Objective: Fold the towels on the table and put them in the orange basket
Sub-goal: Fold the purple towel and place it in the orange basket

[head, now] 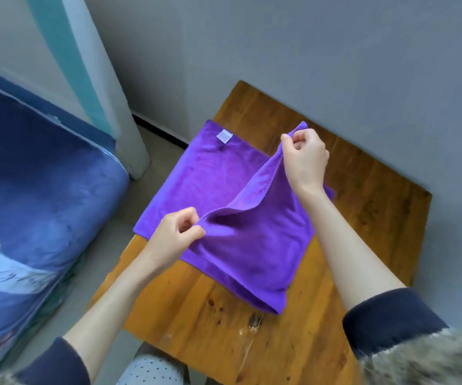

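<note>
On the wooden table [293,315] lies a purple towel [196,173], one edge lifted between two hands. Left hand [178,234] pinches the near corner with thumb and curled fingers; right hand [305,157] pinches the far corner, raised above the cloth. A white label [224,136] sits beyond the fingers, at the towel's far left corner.
</note>
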Available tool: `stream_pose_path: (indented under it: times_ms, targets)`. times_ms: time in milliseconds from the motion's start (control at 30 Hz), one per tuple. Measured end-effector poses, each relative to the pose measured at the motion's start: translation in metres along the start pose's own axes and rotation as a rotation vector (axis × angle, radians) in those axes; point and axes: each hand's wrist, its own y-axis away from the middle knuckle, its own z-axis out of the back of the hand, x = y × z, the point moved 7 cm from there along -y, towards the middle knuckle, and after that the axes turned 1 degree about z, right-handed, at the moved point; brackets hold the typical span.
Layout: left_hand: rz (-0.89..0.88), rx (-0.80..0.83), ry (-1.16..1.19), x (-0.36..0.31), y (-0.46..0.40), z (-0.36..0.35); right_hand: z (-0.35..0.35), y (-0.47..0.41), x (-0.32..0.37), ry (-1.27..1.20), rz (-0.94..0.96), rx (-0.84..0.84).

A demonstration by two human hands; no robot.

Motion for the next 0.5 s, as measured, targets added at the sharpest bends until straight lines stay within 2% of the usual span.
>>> stream_pose_path:
  times_ms: [133, 233, 367, 433, 500]
  targets:
    - [0.022, -0.238, 0.074, 0.019, -0.004, 0.048, -0.044, -0.013, 0.044, -0.077, 0.012, 0.077]
    - [0.16, -0.431, -0.081, 0.052, -0.011, 0.074, -0.089, -0.019, 0.053, -0.145, -0.022, 0.242]
    - [0.351, -0.477, -0.284, 0.085, -0.02, 0.094, -0.134, -0.011, 0.028, 0.031, -0.034, 0.419]
    - [0.371, -0.492, -0.443, 0.09, -0.022, 0.095, -0.142, -0.003, 0.004, 0.107, -0.049, 0.45]
    - [0.309, -0.523, -0.589, 0.085, -0.023, 0.09, -0.143, 0.003, -0.024, 0.225, -0.038, 0.474]
